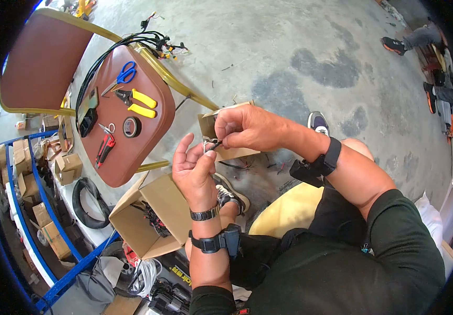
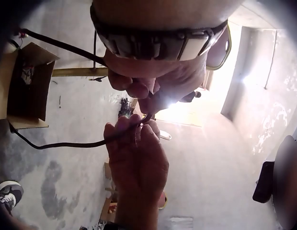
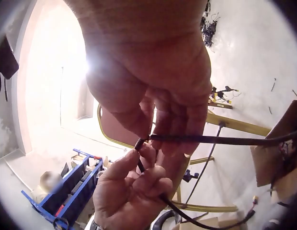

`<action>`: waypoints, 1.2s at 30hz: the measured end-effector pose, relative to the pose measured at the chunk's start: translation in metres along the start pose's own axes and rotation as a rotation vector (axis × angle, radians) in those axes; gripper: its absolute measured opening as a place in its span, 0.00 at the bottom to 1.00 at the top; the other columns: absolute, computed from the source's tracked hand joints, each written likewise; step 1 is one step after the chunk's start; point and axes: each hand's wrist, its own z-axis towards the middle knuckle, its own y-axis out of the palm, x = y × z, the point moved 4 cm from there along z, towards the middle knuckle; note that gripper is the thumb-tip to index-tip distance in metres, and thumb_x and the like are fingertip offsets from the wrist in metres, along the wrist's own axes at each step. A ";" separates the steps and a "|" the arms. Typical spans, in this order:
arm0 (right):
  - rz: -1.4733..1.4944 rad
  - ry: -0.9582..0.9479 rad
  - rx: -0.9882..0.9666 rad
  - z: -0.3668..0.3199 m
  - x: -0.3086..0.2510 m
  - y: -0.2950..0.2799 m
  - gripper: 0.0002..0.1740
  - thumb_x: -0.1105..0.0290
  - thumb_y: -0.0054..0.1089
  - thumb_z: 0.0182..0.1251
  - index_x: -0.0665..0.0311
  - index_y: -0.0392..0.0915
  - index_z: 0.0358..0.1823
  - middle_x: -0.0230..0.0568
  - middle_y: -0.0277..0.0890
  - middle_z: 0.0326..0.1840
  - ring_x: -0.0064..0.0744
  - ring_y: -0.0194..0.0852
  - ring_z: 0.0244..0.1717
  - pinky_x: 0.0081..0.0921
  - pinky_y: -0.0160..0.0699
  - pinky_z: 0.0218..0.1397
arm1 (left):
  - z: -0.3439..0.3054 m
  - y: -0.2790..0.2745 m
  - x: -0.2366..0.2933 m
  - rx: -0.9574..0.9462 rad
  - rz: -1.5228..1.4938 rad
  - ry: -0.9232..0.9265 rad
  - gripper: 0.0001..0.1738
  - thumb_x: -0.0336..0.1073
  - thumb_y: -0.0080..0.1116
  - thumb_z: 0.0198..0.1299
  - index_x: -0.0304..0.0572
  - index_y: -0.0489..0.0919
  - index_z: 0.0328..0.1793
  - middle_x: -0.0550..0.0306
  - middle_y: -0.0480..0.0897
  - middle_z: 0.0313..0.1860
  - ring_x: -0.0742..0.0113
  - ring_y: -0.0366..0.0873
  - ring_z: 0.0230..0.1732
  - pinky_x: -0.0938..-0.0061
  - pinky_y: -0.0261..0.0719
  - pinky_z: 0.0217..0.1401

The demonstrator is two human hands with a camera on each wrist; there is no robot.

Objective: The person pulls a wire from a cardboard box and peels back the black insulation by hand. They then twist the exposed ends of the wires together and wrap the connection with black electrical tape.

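Floor [image 1: 300,47]: stained bare concrete, workshop clutter at the edges.
Chair [image 1: 147,144], left of the hands: the seat carries scissors [image 1: 124,76], cutters [image 1: 140,102] and tape [image 1: 132,127].
Box [image 1: 132,220]: open, below the left hand [image 1: 195,170].
Left hand and right hand [image 1: 247,128]: close together, both pinching one cable [image 3: 225,139] end between them.
Progress, judged: the cable end is only being fingered, with no tool taken up.

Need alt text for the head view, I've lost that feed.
The left hand and right hand pinch a thin black cable between them, above an open cardboard box. A brown chair seat nearby holds blue scissors, yellow-handled pliers and a tape roll.
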 end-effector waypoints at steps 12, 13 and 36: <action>-0.555 -0.404 0.162 -0.005 -0.012 0.005 0.04 0.77 0.64 0.53 0.62 0.81 0.31 0.40 0.76 0.28 0.42 0.77 0.32 0.34 0.75 0.34 | -0.003 0.004 0.004 -0.065 0.148 0.097 0.32 0.15 0.61 0.56 0.31 0.68 0.69 0.52 0.86 0.43 0.74 0.83 0.41 0.83 0.79 0.42; -0.602 -0.415 0.163 -0.005 -0.013 0.005 0.04 0.76 0.64 0.52 0.62 0.81 0.31 0.40 0.75 0.28 0.43 0.77 0.32 0.35 0.76 0.34 | -0.004 0.005 0.003 -0.073 0.143 0.103 0.32 0.14 0.61 0.56 0.30 0.68 0.69 0.52 0.86 0.43 0.73 0.83 0.42 0.82 0.79 0.43; -0.891 -0.496 0.035 -0.007 -0.016 0.014 0.06 0.71 0.65 0.48 0.62 0.77 0.24 0.39 0.74 0.28 0.45 0.77 0.35 0.40 0.78 0.38 | -0.002 0.009 -0.003 -0.233 0.309 0.056 0.40 0.12 0.60 0.50 0.35 0.66 0.73 0.52 0.85 0.39 0.72 0.82 0.39 0.80 0.79 0.42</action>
